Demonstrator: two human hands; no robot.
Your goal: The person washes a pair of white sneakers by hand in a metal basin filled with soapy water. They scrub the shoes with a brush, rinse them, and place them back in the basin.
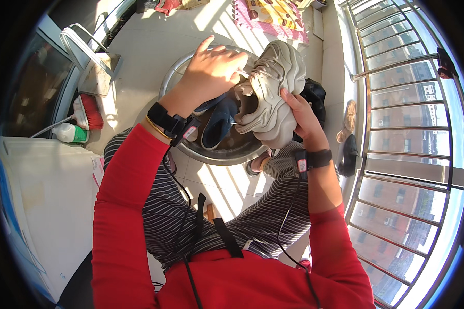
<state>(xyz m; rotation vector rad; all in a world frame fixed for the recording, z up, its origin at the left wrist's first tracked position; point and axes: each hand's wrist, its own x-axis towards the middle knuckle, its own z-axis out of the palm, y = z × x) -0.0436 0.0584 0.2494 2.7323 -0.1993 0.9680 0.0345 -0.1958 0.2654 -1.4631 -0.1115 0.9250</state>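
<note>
Centrally, upper half of frame: chunky beige lace-up sneaker (276, 100), above a round silver metal basin (222, 159). Long axis runs near vertical in frame, toe at top, tilted slightly right; ankle opening faces left. Right hand (305, 117) grips the sole side, thumb on the midsole. Left hand (211, 72), nearer the laces, lies left of them, apparently pinching a pale lace end (243, 73).

Fisheye on head; looks steeply down; near above beige shoe (274, 91)
</note>
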